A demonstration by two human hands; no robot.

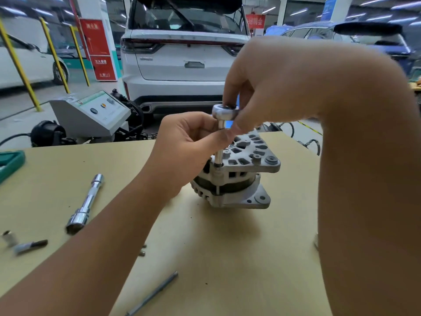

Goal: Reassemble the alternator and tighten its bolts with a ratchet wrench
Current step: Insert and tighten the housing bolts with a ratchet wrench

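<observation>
Both hands (182, 142) steady ratchet (224, 111), apparently on alternator (237, 174).

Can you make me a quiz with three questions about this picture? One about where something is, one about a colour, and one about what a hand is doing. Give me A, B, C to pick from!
1. Where is the alternator?
A. On the tan table
B. On the floor
C. Inside the car

2. What colour is the car right behind the table?
A. Red
B. White
C. Black

3. What is the left hand doing?
A. Lying flat on the table
B. Pointing at the car
C. Pinching the shaft under the ratchet head

Answers:
1. A, its housing stands on the tan tabletop.
2. B, the rear of the big car is white.
3. C, its fingers close round the thin metal shaft, while the right hand holds the ratchet head from above.
</observation>
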